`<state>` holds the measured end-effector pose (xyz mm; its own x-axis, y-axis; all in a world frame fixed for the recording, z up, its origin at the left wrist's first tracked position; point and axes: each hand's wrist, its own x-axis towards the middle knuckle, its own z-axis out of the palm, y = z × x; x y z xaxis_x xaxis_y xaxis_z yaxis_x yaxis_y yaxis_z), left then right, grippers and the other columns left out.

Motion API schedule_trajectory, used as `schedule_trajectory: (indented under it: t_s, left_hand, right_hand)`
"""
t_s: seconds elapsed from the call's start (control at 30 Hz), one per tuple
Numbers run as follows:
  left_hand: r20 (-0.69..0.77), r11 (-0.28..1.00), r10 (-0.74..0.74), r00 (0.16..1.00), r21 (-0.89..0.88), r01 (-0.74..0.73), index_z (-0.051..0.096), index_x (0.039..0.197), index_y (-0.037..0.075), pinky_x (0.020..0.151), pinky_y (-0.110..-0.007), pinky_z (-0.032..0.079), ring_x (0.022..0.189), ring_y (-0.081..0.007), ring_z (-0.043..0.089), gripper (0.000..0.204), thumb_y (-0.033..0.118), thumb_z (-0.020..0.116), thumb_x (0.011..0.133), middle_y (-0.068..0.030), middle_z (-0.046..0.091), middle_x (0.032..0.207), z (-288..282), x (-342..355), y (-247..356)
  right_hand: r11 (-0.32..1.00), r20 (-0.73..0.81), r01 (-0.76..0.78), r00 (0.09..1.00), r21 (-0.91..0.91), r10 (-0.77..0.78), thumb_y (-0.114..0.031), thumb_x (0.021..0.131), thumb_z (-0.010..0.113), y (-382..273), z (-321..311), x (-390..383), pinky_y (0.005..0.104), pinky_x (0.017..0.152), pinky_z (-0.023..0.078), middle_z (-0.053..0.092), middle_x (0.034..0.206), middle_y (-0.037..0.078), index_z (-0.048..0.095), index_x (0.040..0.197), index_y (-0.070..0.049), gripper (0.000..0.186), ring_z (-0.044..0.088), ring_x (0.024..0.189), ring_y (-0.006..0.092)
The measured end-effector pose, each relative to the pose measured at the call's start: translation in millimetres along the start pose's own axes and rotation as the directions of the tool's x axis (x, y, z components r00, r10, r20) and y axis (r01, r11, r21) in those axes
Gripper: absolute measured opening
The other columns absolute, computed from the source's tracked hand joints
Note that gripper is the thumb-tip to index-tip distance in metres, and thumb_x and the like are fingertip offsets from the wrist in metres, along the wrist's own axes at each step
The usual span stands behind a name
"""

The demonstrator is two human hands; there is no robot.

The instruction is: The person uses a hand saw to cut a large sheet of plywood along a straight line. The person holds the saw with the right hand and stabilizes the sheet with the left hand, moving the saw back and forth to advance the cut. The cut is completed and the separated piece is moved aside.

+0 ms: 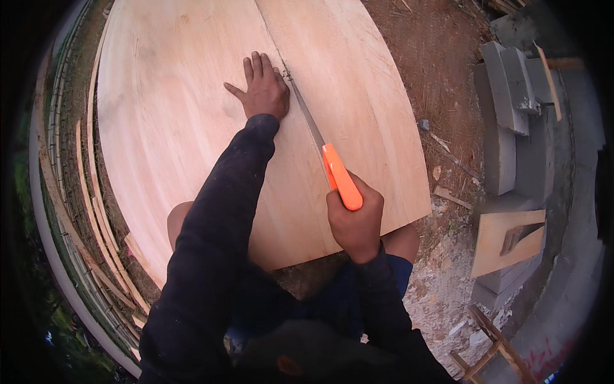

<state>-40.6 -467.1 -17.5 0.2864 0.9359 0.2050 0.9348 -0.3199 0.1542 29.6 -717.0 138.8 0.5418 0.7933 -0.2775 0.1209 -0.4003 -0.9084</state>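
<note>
A large sheet of pale plywood [173,115] lies in front of me and reaches over my knees. My left hand [263,89] rests flat on it, fingers spread, just left of a cut line. In my right hand [358,221] is the orange handle of a handsaw [342,178], with the fingers wrapped round it. Its narrow blade slants up and left along the line, and its far end meets the wood beside my left fingers. A little sawdust [287,75] sits there. Beyond that point a thin dark line runs on to the sheet's far edge.
Grey blocks [502,153] are stacked at the right beside a concrete wall. A small plywood offcut [505,240] leans on lower blocks, with a wooden frame [495,349] nearer me. Long wooden strips [96,211] lie along the left. Reddish soil [441,70] shows beyond the sheet.
</note>
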Motion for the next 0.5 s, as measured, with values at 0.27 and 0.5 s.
schedule_trajectory:
  t_s: [0.27, 0.5]
  left_hand:
    - [-0.012, 1.000, 0.021, 1.000, -0.015, -0.021, 0.033, 0.154, 0.007, 0.111, -0.080, 0.008, 0.154, -0.0257, 0.019, 0.053, 0.029, 0.030, 0.106, -0.0078, 0.026, 0.165, 7.4, 12.2, 6.3]
    - [-0.012, 0.999, 0.022, 1.000, -0.050, -0.023, 0.034, 0.153, 0.007, 0.110, -0.081, 0.009, 0.154, -0.0270, 0.019, 0.053, 0.029, 0.032, 0.105, -0.0086, 0.026, 0.164, 2.2, 2.2, 12.5]
  right_hand:
    - [0.998, -0.049, 0.032, 0.998, -0.055, -0.035, -0.001, 0.081, 0.060, 1.9, 13.0, 17.7, 0.0336, 0.058, 0.048, 0.062, 0.068, 0.022, 0.064, 0.125, 0.007, 0.045, 0.058, 0.056, 0.0195]
    - [0.992, -0.020, 0.096, 0.995, -0.081, -0.098, 0.007, 0.078, 0.059, 7.5, -51.9, -109.8, 0.0265, 0.082, 0.055, 0.074, 0.109, 0.022, 0.061, 0.131, 0.008, 0.053, 0.074, 0.090, 0.0166]
